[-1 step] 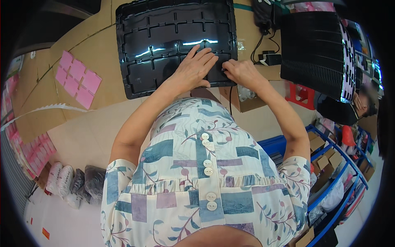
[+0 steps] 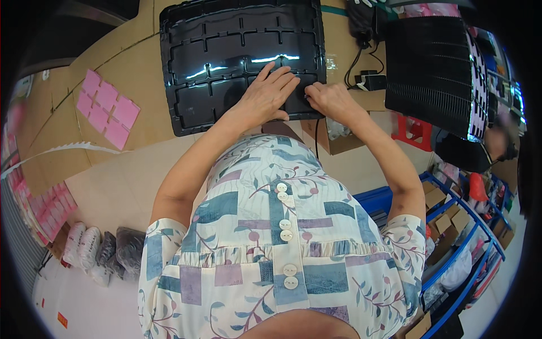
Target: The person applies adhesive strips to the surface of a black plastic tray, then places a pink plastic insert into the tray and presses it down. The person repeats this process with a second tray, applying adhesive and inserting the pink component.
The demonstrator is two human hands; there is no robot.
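Observation:
A shiny black plastic tray with moulded compartments lies on the cardboard-covered table in front of me. My left hand rests flat on its near right part, fingers spread and pointing away. At the tray's near right corner, my right hand is closed in a pinch, thumb and forefinger together. Something tiny shows at those fingertips, too small to name. Both forearms reach up from below, elbows bent outward.
Pink divided sheet lies left of the tray. Right are a tall stack of black trays, dark cables and a power adapter. Below the table edge stand an open carton, a red stool and a blue rack.

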